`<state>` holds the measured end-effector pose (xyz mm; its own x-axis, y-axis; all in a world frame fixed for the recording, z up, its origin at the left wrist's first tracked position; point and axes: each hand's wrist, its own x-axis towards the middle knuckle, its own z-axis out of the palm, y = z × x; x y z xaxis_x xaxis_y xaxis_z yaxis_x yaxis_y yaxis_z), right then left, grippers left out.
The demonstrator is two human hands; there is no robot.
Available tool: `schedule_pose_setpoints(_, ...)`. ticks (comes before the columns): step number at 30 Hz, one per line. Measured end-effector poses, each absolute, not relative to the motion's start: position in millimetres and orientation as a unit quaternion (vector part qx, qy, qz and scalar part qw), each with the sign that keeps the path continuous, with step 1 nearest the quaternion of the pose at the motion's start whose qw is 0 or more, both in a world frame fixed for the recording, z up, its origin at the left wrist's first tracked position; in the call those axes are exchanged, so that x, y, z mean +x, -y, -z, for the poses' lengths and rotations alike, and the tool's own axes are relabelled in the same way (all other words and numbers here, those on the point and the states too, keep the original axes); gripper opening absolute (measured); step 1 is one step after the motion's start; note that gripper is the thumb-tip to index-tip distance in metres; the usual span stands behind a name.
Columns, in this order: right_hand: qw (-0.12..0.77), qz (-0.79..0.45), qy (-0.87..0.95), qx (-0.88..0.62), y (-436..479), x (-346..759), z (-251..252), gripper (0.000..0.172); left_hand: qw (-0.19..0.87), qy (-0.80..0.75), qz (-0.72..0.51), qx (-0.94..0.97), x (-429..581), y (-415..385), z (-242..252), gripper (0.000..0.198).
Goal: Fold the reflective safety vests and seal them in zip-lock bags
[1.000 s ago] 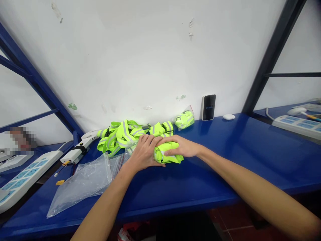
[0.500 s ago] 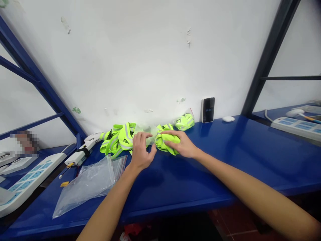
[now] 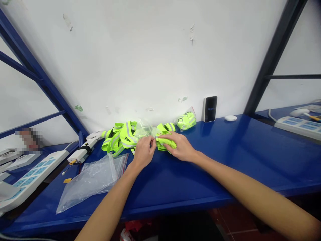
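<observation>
A folded bundle of neon yellow-green reflective straps (image 3: 166, 143) lies at the middle of the blue table. My right hand (image 3: 182, 147) grips it from the right, fingers on top and thumb in front. At its left side, my left hand (image 3: 145, 150) is closed in a pinch on a clear plastic bag (image 3: 144, 128), whose loose part sticks up behind the fingers. The bag's mouth is partly hidden by the hands. Just left of the bag is a loose heap of the same straps (image 3: 125, 135). Another strap bundle, packed in a clear bag (image 3: 186, 120), rests against the wall.
Flat clear zip bags (image 3: 87, 180) lie at the left front. Behind them are a white device with a black band (image 3: 84, 151) and a power strip (image 3: 37, 177). A clock display (image 3: 210, 109) and a white oval case (image 3: 230, 118) stand along the wall at right.
My left fingers have closed from a spread pose into a pinch beside the bundle. My right hand keeps its grip on the straps. The view has shifted slightly.
</observation>
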<state>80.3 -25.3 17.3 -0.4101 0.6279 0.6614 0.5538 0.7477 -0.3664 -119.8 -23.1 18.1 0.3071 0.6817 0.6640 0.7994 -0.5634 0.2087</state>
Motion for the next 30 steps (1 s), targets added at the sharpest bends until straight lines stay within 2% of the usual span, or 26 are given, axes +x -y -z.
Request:
schedule_pose_setpoints(8,0.384,-0.031,0.827,-0.409,30,73,-21,0.039,0.169,0.418,0.364,-0.815,-114,24,-14,0.020)
schedule_pose_setpoints(14,0.422,-0.068,0.787,-0.446,29,75,-23,0.067,0.107,0.412,0.410,-0.807,-108,28,-12,0.019)
schedule_pose_setpoints(19,0.426,-0.050,0.787,-0.443,29,79,-24,0.041,0.100,0.381,0.385,-0.835,-114,31,-14,0.007)
schedule_pose_setpoints(22,0.446,-0.041,0.792,-0.414,28,82,-23,0.032,0.158,0.384,0.380,-0.826,-121,29,-18,0.025)
schedule_pose_setpoints(27,0.426,-0.034,0.829,-0.360,31,83,-20,0.031,0.204,0.378,0.366,-0.825,-135,23,-23,0.064)
schedule_pose_setpoints(30,0.393,-0.025,0.855,-0.338,33,84,-18,0.030,0.223,0.356,0.314,-0.852,-141,21,-24,0.058)
